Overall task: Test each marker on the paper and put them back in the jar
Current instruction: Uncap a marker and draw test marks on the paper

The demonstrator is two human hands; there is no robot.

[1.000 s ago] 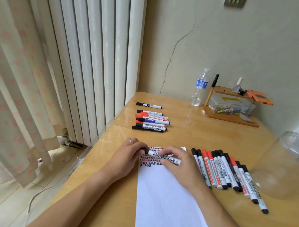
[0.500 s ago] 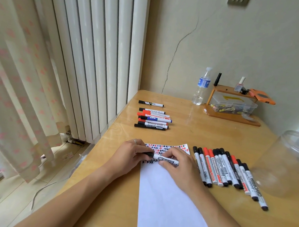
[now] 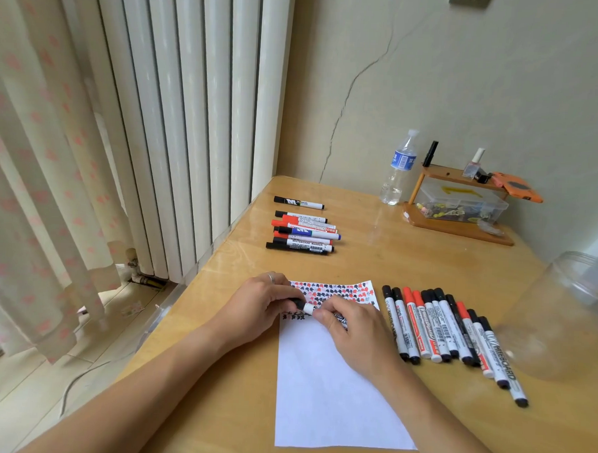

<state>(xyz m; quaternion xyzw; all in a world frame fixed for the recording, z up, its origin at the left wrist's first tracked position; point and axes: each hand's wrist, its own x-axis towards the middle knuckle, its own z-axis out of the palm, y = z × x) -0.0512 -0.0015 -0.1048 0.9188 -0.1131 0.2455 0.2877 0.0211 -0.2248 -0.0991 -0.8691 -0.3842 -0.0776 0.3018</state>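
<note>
A white sheet of paper point(image 3: 331, 392) lies on the wooden table, its top rows filled with red and black test marks. Over those marks I hold a white marker with a black cap point(image 3: 308, 308) level. My left hand point(image 3: 258, 305) grips its black cap end; my right hand point(image 3: 355, 328) pinches its barrel. To the right lies a row of several red- and black-capped markers point(image 3: 437, 330). A second pile of markers point(image 3: 304, 235) lies farther back on the left. The clear plastic jar point(image 3: 567, 317) lies on its side at the right edge.
A water bottle point(image 3: 397, 169) stands at the back by the wall. Beside it is a wooden shelf point(image 3: 458, 226) with a clear box and small items. A white radiator and a curtain are left of the table point(image 3: 392, 261), whose left edge drops to the floor.
Both hands have stayed on the marker over the marked rows; my right hand has slid left along the barrel and now covers more of it. The view has shifted slightly.
</note>
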